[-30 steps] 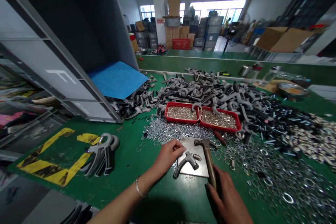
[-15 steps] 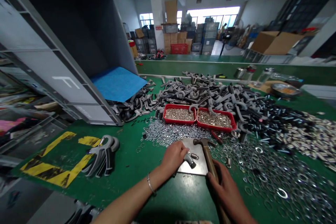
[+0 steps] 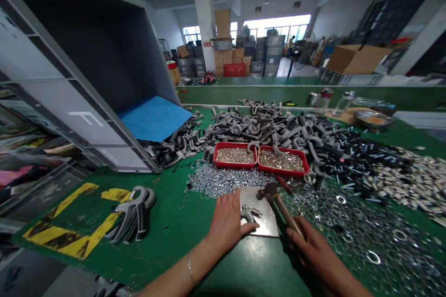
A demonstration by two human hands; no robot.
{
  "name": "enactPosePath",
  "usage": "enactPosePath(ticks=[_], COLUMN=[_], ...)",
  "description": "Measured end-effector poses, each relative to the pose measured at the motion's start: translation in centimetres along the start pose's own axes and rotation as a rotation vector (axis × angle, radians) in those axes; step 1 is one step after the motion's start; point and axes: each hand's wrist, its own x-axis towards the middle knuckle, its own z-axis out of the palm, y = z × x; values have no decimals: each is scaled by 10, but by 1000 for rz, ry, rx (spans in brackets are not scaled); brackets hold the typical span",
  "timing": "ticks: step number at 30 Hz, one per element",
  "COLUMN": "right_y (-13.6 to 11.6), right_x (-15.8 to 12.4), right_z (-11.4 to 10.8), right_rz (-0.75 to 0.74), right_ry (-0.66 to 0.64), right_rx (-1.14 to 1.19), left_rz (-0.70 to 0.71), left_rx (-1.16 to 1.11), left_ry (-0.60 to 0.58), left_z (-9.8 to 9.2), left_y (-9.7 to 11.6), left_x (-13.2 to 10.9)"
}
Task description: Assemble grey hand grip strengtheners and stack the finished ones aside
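Left hand (image 3: 228, 225) lies on a steel plate (image 3: 266, 218), fingers (image 3: 249, 228) open, apparently steadying a small grip handle (image 3: 246, 214) there on the green bench (image 3: 167, 204); right hand (image 3: 318, 255) clenches a hammer (image 3: 278, 199), head over the plate.

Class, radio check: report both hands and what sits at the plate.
Left hand on bright steel plate, by grey metal hand-exerciser handle and small coil spring. Right hand holding brown-handled hammer. Silver washers heaped alongside.
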Motion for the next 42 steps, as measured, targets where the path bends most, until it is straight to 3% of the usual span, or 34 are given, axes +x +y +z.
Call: enactPosePath(ticks=[6,9,13,18,23,25,28,30,32,34,36,38,42], right_y=[-16,-28,-42,-46,-51,-48,-33,-20,-10,-6,-11,-21,-42], right_x=[-16,-21,-21,-6,-6,-1,12,20,26,28,29,33,49], right_z=[-26,-25,-16,-15,-12,-11,-16,-22,-24,-16,3,31,77], right_rz=[-178,-235,-314,-228,-275,-238,-180,-192,-284,-410,-433,-365,-182], right_ry=[9,-34,37,-161,-39,-87,-163,-67,119,229,149,-9,-38], right_rx=[-269,-343,-461,-575,-554,-558,-385,-333,-435,-517,-417,-192,205], left_rz=[-201,-233,-294,-293,-305,-301,-278,-259,-273,-330,-393,-405,-294], left_rx=[-87,-159,-240,-239,-257,-250,-238,-262,-321,-392,-441,-446,-365], left_ry=[136,174,164,170,160,151,117,86,88,129,177,214,274], left_z=[20,24,21,22,25,25,24,23,21,22,25,32,43], left_y=[27,28,28,28,28,28,26,24,21,20,19,19,16], left_x=[-29,-28,-27,-29,-29,-29,-30,-31,-31,-32,-33,-36,-48])
